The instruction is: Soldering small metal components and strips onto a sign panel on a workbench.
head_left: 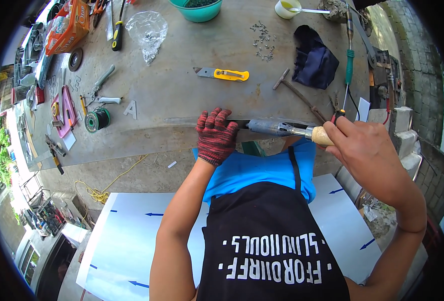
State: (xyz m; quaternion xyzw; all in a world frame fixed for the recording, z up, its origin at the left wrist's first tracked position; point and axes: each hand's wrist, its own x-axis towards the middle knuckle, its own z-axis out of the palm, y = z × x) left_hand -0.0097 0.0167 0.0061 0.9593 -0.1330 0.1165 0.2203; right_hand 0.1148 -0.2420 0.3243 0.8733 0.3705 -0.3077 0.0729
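Observation:
My right hand [367,155], bare, is closed round the wooden handle of a tool that looks like a large soldering iron [277,127]. Its grey metal barrel points left along the table's near edge. At its dark, narrow end is my left hand [216,136], in a red and black knit glove. The gloved fingers are bent over the table edge, and what they grip is hidden. Farther in lies a yellow utility knife [231,74]. To the right, a rusty T-shaped tool [299,95] slants toward the barrel.
On the metal table [182,100] are a wire spool [97,119], a letter-shaped plate [130,110], locking pliers [101,83], a plastic bag [147,34], small metal bits [263,40], dark cloth [315,57], a green bowl [197,11] and a green-handled tool [350,67].

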